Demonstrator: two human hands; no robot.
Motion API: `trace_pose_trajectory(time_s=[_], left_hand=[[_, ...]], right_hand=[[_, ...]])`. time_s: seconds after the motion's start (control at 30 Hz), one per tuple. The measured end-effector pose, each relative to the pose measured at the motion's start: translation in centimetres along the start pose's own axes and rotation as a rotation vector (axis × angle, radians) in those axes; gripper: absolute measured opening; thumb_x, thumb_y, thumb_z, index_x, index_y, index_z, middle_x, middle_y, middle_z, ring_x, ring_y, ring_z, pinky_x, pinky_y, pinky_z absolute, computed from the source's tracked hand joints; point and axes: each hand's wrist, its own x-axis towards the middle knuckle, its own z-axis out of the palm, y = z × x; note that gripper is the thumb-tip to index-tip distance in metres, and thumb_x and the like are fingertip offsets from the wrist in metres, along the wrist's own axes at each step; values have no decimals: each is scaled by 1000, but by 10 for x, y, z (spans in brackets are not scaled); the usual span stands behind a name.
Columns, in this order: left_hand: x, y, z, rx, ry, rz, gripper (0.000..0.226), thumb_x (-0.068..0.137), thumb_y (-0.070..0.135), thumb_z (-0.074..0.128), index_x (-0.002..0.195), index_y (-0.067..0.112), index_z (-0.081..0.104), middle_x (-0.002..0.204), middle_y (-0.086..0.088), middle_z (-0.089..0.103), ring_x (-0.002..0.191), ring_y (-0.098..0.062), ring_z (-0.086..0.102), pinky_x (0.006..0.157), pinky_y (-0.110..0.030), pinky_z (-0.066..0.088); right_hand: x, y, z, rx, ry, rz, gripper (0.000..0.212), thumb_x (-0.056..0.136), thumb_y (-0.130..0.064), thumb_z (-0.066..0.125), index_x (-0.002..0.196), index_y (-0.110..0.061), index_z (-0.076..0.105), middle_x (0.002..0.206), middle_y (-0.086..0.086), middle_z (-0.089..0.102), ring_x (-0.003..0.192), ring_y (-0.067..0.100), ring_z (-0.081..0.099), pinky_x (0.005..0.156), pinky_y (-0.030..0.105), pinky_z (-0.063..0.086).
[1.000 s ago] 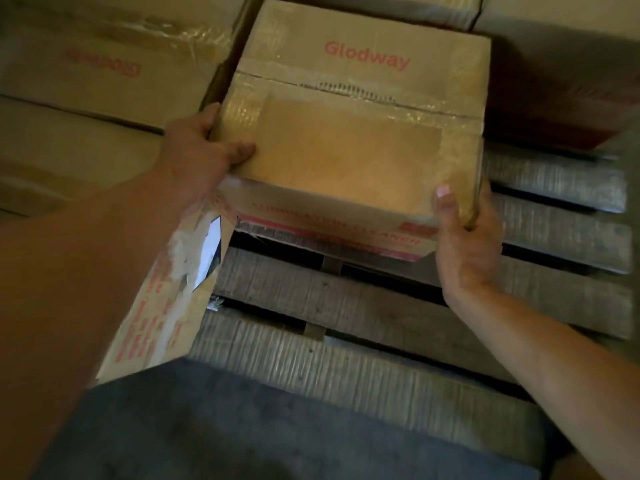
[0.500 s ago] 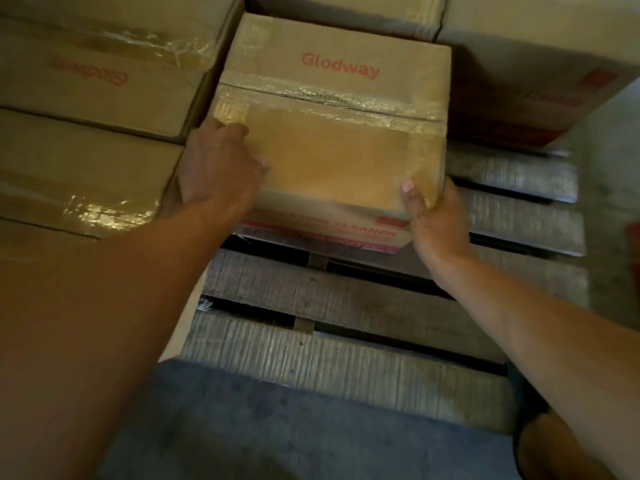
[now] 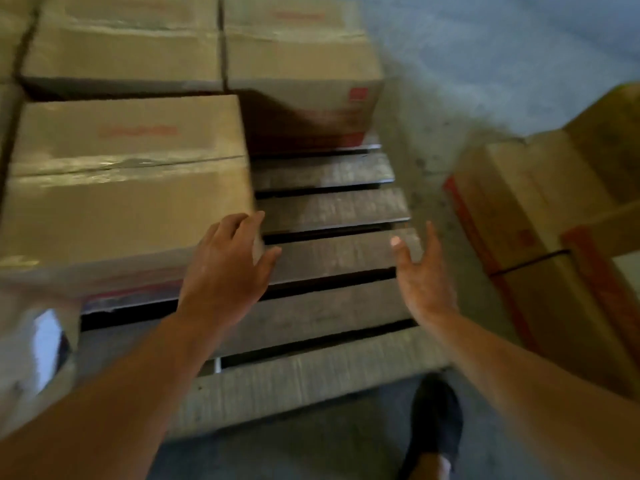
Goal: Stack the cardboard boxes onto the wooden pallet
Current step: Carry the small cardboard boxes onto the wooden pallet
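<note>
A taped cardboard box [image 3: 128,188] with red lettering rests on the wooden pallet [image 3: 332,209], pressed against other boxes [image 3: 298,57] behind it and to its left. My left hand [image 3: 228,265] hovers with fingers spread at the box's near right corner, holding nothing. My right hand [image 3: 422,275] is open, palm inward, above the bare slats to the right. The picture is motion-blurred.
More cardboard boxes with red bands [image 3: 550,237] stand on the concrete floor [image 3: 485,46] to the right of the pallet. A torn box with shiny tape [image 3: 38,348] sits at the lower left. My dark shoe [image 3: 436,420] is on the floor by the pallet's near edge.
Both hands have let go of the box, which now sits on the pallet. The hands have drawn back toward me and the view has swung to the right.
</note>
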Motion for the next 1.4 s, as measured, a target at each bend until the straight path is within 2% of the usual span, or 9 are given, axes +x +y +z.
trace_pose_trajectory(time_s=[0.13, 0.37, 0.53, 0.63, 0.83, 0.97, 1.1, 1.27, 1.4], left_hand=[[15, 55, 34, -21, -83, 90, 58, 90, 33, 63, 138, 4, 51, 128, -23, 56, 116, -37, 52, 96, -48, 46], [35, 182, 109, -130, -272, 159, 66, 87, 48, 55, 144, 16, 44, 141, -17, 49, 124, -35, 50, 97, -50, 44], [71, 318, 167, -156, -256, 415, 62, 90, 41, 64, 141, 9, 50, 133, -19, 56, 117, -37, 55, 95, -44, 45], [95, 398, 197, -167, -250, 553, 62, 90, 45, 63, 141, 12, 49, 136, -17, 54, 122, -34, 52, 100, -41, 42], [141, 520, 239, -161, -227, 787, 69, 90, 50, 63, 142, 8, 46, 142, -19, 47, 127, -37, 48, 102, -49, 42], [175, 566, 260, -101, -237, 849, 73, 89, 57, 61, 143, 11, 44, 145, -15, 45, 126, -36, 49, 98, -49, 44], [205, 591, 279, -107, -257, 860, 75, 87, 57, 63, 142, 8, 45, 144, -16, 48, 127, -35, 47, 102, -45, 41], [229, 605, 304, -115, -323, 796, 84, 82, 61, 66, 146, 13, 41, 149, -9, 44, 133, -27, 42, 104, -33, 35], [244, 607, 316, -86, -333, 744, 103, 72, 75, 66, 151, 16, 35, 157, -6, 34, 143, -24, 31, 110, -31, 24]], right_hand=[[18, 46, -37, 41, 43, 115, 74, 98, -59, 42, 158, -30, 12, 162, 2, 30, 144, 28, 36, 113, 43, 32], [40, 133, -122, 158, 246, 201, 74, 99, -52, 48, 158, -20, 17, 164, 3, 24, 148, 20, 27, 117, 33, 26], [64, 196, -233, 173, 572, 246, 69, 99, -38, 56, 154, -6, 28, 160, 15, 30, 147, 25, 30, 118, 36, 27], [71, 237, -295, 152, 713, 324, 68, 99, -45, 53, 154, -14, 28, 159, 10, 31, 145, 25, 32, 116, 39, 32], [64, 320, -370, 147, 900, 501, 67, 98, -50, 50, 154, -20, 29, 157, 6, 36, 142, 26, 37, 113, 43, 35], [66, 354, -379, 267, 930, 620, 78, 93, -59, 53, 156, -25, 23, 162, 1, 29, 147, 23, 28, 117, 42, 29], [77, 366, -374, 410, 923, 620, 86, 88, -65, 53, 157, -29, 17, 163, 0, 25, 148, 23, 27, 117, 48, 31], [93, 367, -371, 551, 920, 589, 84, 82, -67, 53, 153, -27, 30, 151, 0, 44, 133, 24, 48, 105, 54, 45], [104, 369, -368, 584, 962, 584, 78, 81, -66, 55, 147, -27, 40, 143, -1, 53, 125, 23, 55, 100, 47, 49]])
